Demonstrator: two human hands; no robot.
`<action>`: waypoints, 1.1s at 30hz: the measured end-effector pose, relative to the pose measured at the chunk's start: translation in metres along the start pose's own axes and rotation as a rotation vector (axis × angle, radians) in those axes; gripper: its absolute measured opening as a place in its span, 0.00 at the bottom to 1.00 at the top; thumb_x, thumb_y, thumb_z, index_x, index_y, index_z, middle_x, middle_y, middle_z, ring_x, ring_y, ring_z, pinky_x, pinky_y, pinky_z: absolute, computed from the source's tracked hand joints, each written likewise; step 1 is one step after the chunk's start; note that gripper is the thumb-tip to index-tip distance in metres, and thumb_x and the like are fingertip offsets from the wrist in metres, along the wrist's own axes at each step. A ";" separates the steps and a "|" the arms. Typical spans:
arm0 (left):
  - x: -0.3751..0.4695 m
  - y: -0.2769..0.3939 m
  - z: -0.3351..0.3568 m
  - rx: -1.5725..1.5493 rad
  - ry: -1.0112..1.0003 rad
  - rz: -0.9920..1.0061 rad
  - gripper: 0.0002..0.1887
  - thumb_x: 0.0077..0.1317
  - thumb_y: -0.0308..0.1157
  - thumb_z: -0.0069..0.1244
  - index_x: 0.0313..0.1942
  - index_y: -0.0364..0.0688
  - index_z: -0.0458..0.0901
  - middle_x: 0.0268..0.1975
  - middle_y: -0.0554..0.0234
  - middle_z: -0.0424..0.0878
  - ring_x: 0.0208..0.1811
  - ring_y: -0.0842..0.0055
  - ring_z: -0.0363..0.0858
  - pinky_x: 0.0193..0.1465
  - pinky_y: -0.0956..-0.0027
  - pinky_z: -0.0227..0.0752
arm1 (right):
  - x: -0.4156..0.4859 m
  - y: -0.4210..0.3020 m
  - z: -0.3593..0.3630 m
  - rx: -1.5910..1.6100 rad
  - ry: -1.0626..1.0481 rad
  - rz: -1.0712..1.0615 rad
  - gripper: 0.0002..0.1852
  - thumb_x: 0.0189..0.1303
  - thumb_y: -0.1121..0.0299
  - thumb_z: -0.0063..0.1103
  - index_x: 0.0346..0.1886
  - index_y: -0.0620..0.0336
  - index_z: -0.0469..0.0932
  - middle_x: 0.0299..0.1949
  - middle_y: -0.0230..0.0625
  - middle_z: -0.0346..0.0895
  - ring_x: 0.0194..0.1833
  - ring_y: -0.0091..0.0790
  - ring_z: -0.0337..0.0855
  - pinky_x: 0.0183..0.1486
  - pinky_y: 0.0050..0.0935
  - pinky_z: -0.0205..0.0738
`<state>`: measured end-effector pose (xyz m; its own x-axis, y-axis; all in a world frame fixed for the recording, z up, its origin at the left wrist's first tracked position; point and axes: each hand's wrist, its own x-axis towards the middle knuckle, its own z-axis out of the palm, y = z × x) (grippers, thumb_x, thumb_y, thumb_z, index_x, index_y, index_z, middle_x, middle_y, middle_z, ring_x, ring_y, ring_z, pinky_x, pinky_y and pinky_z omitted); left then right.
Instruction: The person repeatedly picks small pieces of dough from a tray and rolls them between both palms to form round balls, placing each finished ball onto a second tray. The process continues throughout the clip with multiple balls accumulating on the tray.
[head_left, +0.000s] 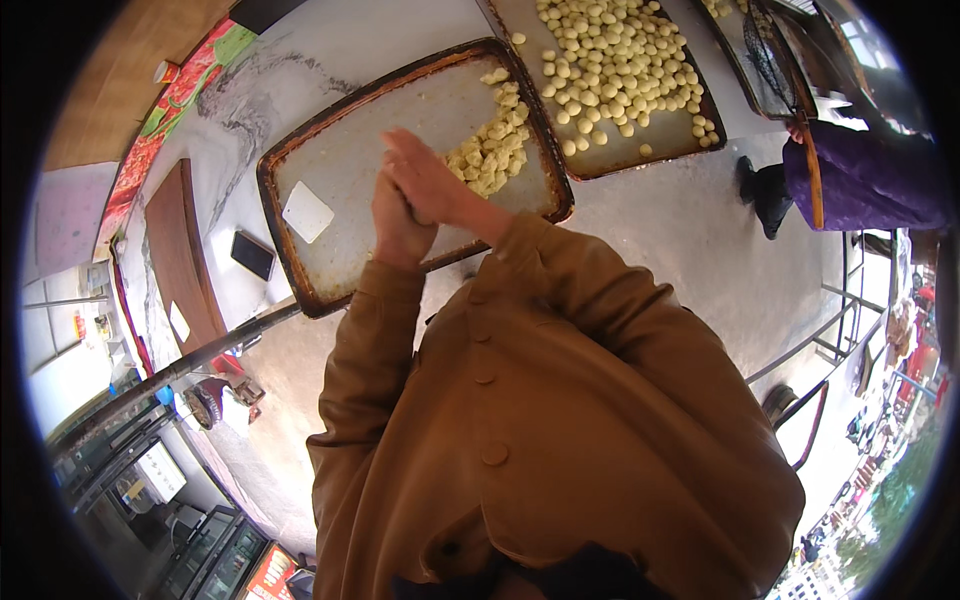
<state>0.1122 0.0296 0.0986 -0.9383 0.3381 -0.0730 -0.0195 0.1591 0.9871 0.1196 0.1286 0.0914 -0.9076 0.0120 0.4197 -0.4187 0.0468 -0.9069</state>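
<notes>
My left hand (396, 221) and my right hand (429, 176) are pressed palm to palm, the right lying over the left. Anything between the palms is hidden. They are above a dark-rimmed metal baking tray (352, 120). Cut lumps of pale yellow dough (491, 150) form a heap along the tray's right part, just beside my right hand. A white plastic dough scraper (308, 212) lies flat at the tray's left. In a second baking tray (622, 154), further right, are many round dough balls (615, 64).
A phone (253, 255) and a brown wooden board (180, 247) lie on the marbled table (247, 142) at left. At right, a person in a purple sleeve (862, 176) holds a wooden-handled mesh skimmer (769, 64) over another tray. A metal rail (180, 365) runs along the table's near left edge.
</notes>
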 end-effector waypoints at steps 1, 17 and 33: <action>0.000 0.004 -0.003 0.211 0.006 0.025 0.29 0.67 0.48 0.44 0.60 0.35 0.64 0.64 0.46 0.66 0.64 0.62 0.66 0.68 0.59 0.54 | 0.000 -0.003 0.002 0.007 -0.062 0.047 0.20 0.57 0.68 0.49 0.53 0.68 0.69 0.61 0.66 0.58 0.67 0.65 0.52 0.70 0.52 0.44; -0.009 0.024 -0.002 -0.458 -0.037 -0.125 0.29 0.75 0.48 0.27 0.66 0.34 0.55 0.65 0.48 0.63 0.66 0.65 0.63 0.71 0.61 0.52 | 0.005 -0.018 0.014 -0.129 -0.022 0.033 0.21 0.62 0.66 0.48 0.55 0.68 0.67 0.55 0.59 0.65 0.62 0.57 0.62 0.69 0.52 0.43; 0.001 -0.008 0.017 -0.620 0.056 0.019 0.29 0.73 0.49 0.28 0.63 0.33 0.61 0.66 0.47 0.63 0.68 0.63 0.60 0.70 0.56 0.52 | -0.008 -0.011 0.003 0.409 0.195 0.145 0.21 0.63 0.69 0.44 0.57 0.70 0.64 0.62 0.61 0.59 0.68 0.59 0.54 0.70 0.51 0.41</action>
<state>0.1177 0.0442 0.0880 -0.9568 0.2838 -0.0631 -0.1833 -0.4202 0.8887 0.1316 0.1248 0.0983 -0.9514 0.1780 0.2511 -0.3009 -0.3654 -0.8809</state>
